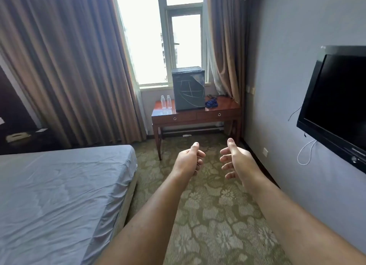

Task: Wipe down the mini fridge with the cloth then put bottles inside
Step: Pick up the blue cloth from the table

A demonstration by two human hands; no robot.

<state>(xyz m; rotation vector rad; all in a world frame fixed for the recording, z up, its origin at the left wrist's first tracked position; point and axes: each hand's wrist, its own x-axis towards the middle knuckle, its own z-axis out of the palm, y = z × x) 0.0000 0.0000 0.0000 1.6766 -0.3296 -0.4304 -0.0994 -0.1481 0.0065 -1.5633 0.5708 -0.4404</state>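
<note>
A small black mini fridge [188,88] with its door closed stands on a wooden desk [195,115] under the window. Two clear plastic bottles [166,102] stand upright just left of the fridge. A crumpled blue cloth [211,103] lies on the desk right of it. Both my arms reach forward over the carpet, well short of the desk. My left hand [189,158] holds nothing, fingers loosely curled, thumb up. My right hand [234,158] is empty with fingers apart.
A bed with a grey sheet [59,195] fills the left side. A black TV [336,106] hangs on the right wall with cables below. Long curtains [79,66] flank the window. Patterned carpet [213,215] runs between bed and wall up to the desk.
</note>
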